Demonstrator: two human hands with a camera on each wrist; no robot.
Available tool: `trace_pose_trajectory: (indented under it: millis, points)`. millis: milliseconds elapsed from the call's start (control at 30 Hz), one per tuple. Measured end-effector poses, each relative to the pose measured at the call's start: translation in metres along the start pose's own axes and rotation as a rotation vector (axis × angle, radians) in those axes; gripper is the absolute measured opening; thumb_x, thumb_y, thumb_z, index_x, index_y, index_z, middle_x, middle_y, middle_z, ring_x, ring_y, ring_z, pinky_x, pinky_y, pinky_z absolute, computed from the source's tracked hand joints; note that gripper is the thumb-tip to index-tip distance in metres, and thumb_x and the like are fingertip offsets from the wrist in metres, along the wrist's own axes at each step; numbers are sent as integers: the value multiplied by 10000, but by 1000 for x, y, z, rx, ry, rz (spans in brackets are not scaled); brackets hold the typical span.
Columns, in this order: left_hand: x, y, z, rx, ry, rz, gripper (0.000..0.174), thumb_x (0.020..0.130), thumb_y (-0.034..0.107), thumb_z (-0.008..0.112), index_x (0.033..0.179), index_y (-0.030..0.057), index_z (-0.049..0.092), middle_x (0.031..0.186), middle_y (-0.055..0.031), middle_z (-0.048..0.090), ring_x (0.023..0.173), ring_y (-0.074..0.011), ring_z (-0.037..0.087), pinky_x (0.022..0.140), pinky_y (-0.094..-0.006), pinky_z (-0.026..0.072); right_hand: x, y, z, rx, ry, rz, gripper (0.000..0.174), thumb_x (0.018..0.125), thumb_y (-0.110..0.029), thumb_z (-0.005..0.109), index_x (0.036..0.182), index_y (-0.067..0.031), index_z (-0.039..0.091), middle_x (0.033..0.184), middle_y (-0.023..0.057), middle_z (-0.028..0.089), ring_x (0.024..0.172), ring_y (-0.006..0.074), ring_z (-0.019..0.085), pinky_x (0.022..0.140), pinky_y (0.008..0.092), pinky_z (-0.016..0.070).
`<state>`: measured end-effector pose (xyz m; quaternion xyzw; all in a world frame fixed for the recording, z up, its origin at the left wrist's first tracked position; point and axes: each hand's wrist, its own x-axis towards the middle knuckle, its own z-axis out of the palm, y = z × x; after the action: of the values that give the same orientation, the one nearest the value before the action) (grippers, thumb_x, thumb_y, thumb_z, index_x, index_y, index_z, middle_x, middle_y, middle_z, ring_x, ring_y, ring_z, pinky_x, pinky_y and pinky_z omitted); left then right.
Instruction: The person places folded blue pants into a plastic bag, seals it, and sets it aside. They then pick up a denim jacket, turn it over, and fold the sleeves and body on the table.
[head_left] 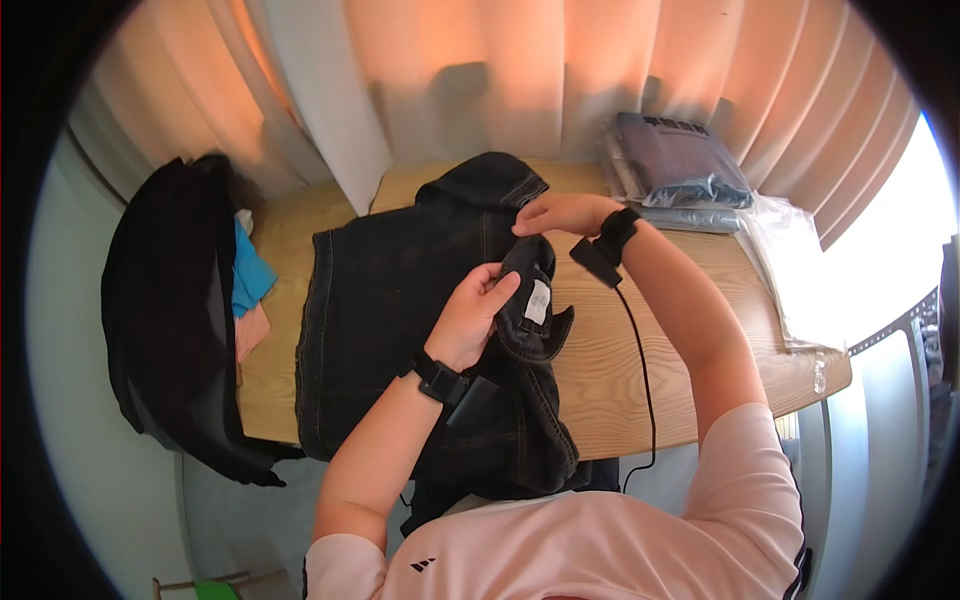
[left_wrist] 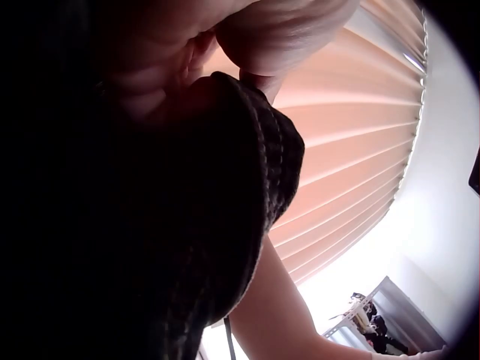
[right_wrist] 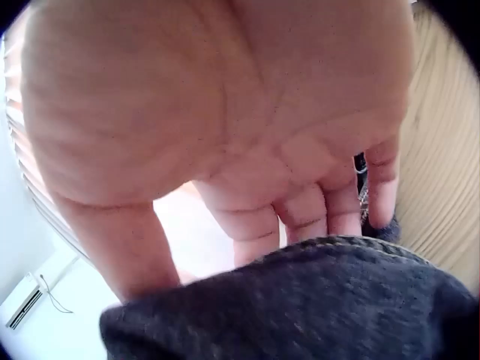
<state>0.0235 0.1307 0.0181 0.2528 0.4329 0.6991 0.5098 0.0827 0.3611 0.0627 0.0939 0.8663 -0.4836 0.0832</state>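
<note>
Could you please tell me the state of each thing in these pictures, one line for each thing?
denim jacket: spread on the table, one part lifted and folded, white label showing
left hand: grips the lifted fold
right hand: pinches the top of that fold
packed garments: wrapped in clear plastic, stacked
plastic bag: lying flat, seemingly empty
clothes pile: heaped, hanging over the table edge
curtain: drawn shut

Wooden table [head_left: 605, 395], black denim garment [head_left: 390, 290], bagged clothes [head_left: 680, 165] (far corner)
</note>
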Motion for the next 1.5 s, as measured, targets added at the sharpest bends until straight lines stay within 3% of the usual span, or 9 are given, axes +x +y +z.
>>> trace_pose_trajectory:
  millis: [67,267,433,567,733,900,1267,1400,1500]
  points:
    - [-1,1,-6,-16,-3,-27,306,921,206,589,1137,7,501,997,-43,609,885,-104,602,783,-256,504,4,-2,-9,-45,-138,-30,199,875,-256,633,866,-57,621,792,-52,559,817,59,472,767,240,381]
    - [-24,9,-10,183,-89,-205,259,895,160,619,1085,8,527,971,-36,610,851,-94,598,765,-235,493,-12,-23,1,-59,-233,-71,152,860,-197,635,835,-54,593,761,-43,539,772,56,470,709,245,398]
    - [-34,21,-13,192,-45,-128,230,893,145,620,1065,9,552,945,-21,620,838,-79,591,754,-218,479,-28,-45,11,-206,-337,-37,173,844,-185,648,802,-43,559,755,-37,502,766,58,450,713,246,386]
    - [-37,30,-17,48,74,15,206,884,148,633,1032,16,576,882,-2,622,757,-60,564,674,-191,444,-25,-44,14,-30,-279,-158,154,866,-163,628,858,-42,534,778,-61,470,774,48,428,723,220,366]
    - [-78,26,-16,295,137,-40,171,884,228,643,949,77,597,764,48,556,656,-44,484,610,-176,399,-18,-49,23,39,-176,-135,118,893,-140,599,903,-57,515,801,-82,471,788,25,418,725,198,359]
    - [-100,10,4,306,155,-96,176,897,204,621,947,40,581,776,20,561,689,-53,507,643,-199,425,-5,-35,21,161,-206,-161,113,906,-165,586,883,-75,522,820,-88,492,795,7,434,741,189,368]
    - [-86,7,31,284,135,45,186,886,169,630,996,30,573,844,17,581,736,-51,510,658,-205,414,-12,-27,15,165,-173,-195,104,905,-133,586,853,-78,513,808,-83,501,786,-5,452,737,172,376]
    - [-81,7,35,351,71,-76,153,902,157,602,989,36,569,859,13,578,756,-59,506,674,-209,411,-11,-25,17,243,-190,-192,97,901,-134,590,862,-82,518,843,-58,545,823,33,478,773,205,380]
    - [-83,-3,24,265,65,3,120,925,153,556,987,50,554,888,17,569,800,-61,503,723,-214,407,-15,-22,16,347,-212,-222,99,894,-108,592,845,-90,508,862,-30,579,840,62,528,790,223,397]
